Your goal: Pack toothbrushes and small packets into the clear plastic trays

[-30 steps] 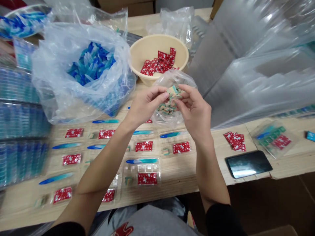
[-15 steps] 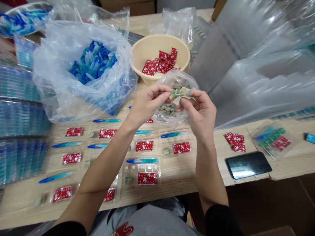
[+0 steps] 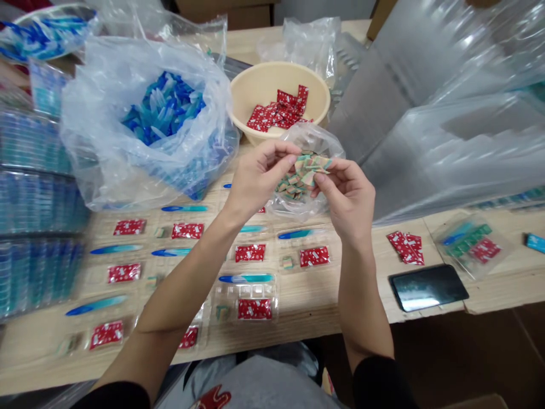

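Between my two hands is a clump of small green-and-tan striped pieces (image 3: 312, 166), perhaps sponge or foam. My left hand (image 3: 259, 177) pinches its left side between thumb and fingers. The right side is gripped by my right hand (image 3: 352, 196), also closed in a pinch. Directly beneath, a clear plastic bag (image 3: 298, 211) lies open with more striped pieces (image 3: 290, 186) inside. Below my hands, clear moulded trays (image 3: 276, 284) lie in rows. Many show a blue-and-teal pen-shaped plastic piece (image 3: 246, 278), a red patterned packet (image 3: 254, 309) and a small striped block (image 3: 221, 312).
A cream bowl (image 3: 251, 68) of red packets stands behind the bag. On the left are a large bag (image 3: 85, 136) of blue pieces and stacked filled trays (image 3: 38, 204). Tall stacked clear trays (image 3: 383, 113) rise at right, near a phone (image 3: 429, 287) and a filled pack (image 3: 472, 244).
Both hands stay over the bag, still pinching the striped clump, which has shifted slightly between the fingers. The whole view has moved a little.
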`<state>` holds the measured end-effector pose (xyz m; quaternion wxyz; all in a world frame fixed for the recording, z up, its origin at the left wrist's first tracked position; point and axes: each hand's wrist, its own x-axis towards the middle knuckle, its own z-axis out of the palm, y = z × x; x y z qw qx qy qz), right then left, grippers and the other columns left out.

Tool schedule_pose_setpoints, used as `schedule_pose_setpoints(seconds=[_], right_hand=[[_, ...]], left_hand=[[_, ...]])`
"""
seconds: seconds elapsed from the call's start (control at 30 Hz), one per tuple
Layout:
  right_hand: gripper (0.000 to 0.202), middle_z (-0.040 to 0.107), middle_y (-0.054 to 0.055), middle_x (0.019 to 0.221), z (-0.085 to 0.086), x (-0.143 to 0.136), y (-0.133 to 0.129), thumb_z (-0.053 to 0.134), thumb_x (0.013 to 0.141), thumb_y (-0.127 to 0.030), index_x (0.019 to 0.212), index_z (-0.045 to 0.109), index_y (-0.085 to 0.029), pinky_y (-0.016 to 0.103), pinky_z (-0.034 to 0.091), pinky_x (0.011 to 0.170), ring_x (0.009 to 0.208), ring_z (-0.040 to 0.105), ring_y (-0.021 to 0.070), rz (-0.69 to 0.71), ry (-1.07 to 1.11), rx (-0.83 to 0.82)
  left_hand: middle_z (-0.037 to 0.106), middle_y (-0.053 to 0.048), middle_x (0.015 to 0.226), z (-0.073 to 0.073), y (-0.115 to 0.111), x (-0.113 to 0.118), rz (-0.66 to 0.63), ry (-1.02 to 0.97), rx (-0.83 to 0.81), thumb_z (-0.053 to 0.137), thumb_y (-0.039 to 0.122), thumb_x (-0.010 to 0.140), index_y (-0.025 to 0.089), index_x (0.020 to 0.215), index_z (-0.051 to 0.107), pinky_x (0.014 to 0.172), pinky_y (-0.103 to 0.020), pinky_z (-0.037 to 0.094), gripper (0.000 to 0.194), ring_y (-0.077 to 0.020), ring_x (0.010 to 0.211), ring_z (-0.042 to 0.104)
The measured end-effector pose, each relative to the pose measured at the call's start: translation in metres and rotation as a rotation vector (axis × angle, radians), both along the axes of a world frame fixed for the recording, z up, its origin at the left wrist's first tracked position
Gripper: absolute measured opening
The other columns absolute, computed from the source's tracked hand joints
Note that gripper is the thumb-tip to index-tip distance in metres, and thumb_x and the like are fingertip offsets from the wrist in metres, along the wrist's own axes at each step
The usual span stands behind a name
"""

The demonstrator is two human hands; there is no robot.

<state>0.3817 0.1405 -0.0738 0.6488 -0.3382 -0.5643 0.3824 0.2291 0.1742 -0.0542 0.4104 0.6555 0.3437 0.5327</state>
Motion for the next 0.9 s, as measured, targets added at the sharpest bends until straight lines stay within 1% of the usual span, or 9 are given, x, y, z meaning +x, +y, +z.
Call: schedule_pose_setpoints(seconds=[0.13,0.23,0.3,0.4,0.5,0.63,0.7,0.77,0.9], right_hand=[[0.013,0.065,-0.004,0.077,0.000,-0.002,-0.002,0.062,0.082,-0.008,0.092,0.060,-0.017,0.016,0.052,0.055,0.063,0.061,0.0046,-0.010,-0.005,0.050],[0.014,0.066,-0.003,0.081,0.001,-0.003,-0.004,0.062,0.083,-0.008,0.093,0.060,-0.017,0.016,0.053,0.057,0.067,0.062,0.0054,-0.034,-0.018,0.070],[0.013,0.066,-0.002,0.085,0.001,-0.004,-0.004,0.062,0.083,-0.009,0.093,0.061,-0.017,0.018,0.054,0.058,0.069,0.063,0.0063,-0.049,-0.029,0.067],[0.013,0.066,-0.002,0.086,0.001,-0.005,-0.004,0.062,0.082,-0.009,0.093,0.061,-0.016,0.018,0.054,0.056,0.067,0.062,0.0065,-0.046,-0.007,0.063],[0.013,0.064,-0.003,0.078,0.000,-0.005,-0.004,0.062,0.082,-0.009,0.093,0.061,-0.016,0.017,0.053,0.053,0.060,0.060,0.0055,-0.039,0.036,0.067],[0.012,0.062,-0.002,0.077,0.002,-0.004,-0.007,0.061,0.083,-0.009,0.093,0.062,-0.015,0.016,0.052,0.054,0.060,0.059,0.0048,-0.031,-0.048,0.037],[0.011,0.062,0.000,0.084,0.004,-0.004,-0.009,0.060,0.084,-0.011,0.094,0.062,-0.014,0.016,0.052,0.055,0.064,0.060,0.0051,-0.050,-0.132,0.021],[0.012,0.061,0.002,0.089,0.006,-0.003,-0.011,0.059,0.085,-0.012,0.096,0.063,-0.014,0.017,0.052,0.057,0.068,0.060,0.0058,-0.105,-0.211,0.040],[0.013,0.061,0.002,0.091,0.008,-0.003,-0.013,0.057,0.087,-0.011,0.097,0.064,-0.016,0.021,0.053,0.064,0.074,0.060,0.0070,-0.210,-0.335,0.120]], left_hand=[[0.065,-0.002,0.084,0.005,-0.006,-0.002,-0.041,0.017,0.070,0.060,0.009,0.082,0.014,0.090,0.066,0.071,-0.020,0.051,0.011,-0.0085,0.075,0.062],[0.066,-0.002,0.089,0.010,-0.011,-0.003,-0.119,-0.008,0.065,0.063,0.009,0.080,0.015,0.092,0.067,0.076,-0.020,0.052,0.014,-0.0091,0.081,0.063],[0.066,-0.002,0.090,0.012,-0.013,-0.004,-0.130,-0.029,0.035,0.065,0.008,0.078,0.016,0.093,0.067,0.077,-0.020,0.051,0.017,-0.0089,0.081,0.063],[0.065,-0.002,0.086,0.012,-0.013,-0.003,-0.099,-0.041,-0.046,0.068,0.007,0.076,0.015,0.090,0.067,0.076,-0.019,0.051,0.016,-0.0088,0.080,0.062],[0.064,-0.001,0.084,0.011,-0.011,-0.001,-0.027,-0.105,-0.099,0.067,0.005,0.076,0.015,0.087,0.066,0.076,-0.019,0.050,0.014,-0.0084,0.078,0.061],[0.062,-0.002,0.085,0.012,-0.013,0.002,0.090,-0.140,-0.120,0.068,0.006,0.076,0.014,0.085,0.065,0.077,-0.020,0.049,0.012,-0.0085,0.078,0.061],[0.062,-0.002,0.085,0.013,-0.015,0.002,0.061,-0.103,-0.085,0.068,0.007,0.077,0.015,0.085,0.065,0.078,-0.020,0.049,0.012,-0.0085,0.079,0.060],[0.063,-0.001,0.086,0.014,-0.017,0.000,-0.013,-0.081,-0.026,0.066,0.007,0.078,0.015,0.087,0.065,0.078,-0.020,0.049,0.012,-0.0082,0.079,0.061],[0.064,-0.001,0.093,0.014,-0.019,-0.003,-0.119,-0.082,0.034,0.067,0.007,0.078,0.016,0.094,0.064,0.080,-0.020,0.050,0.018,-0.0088,0.086,0.062]])
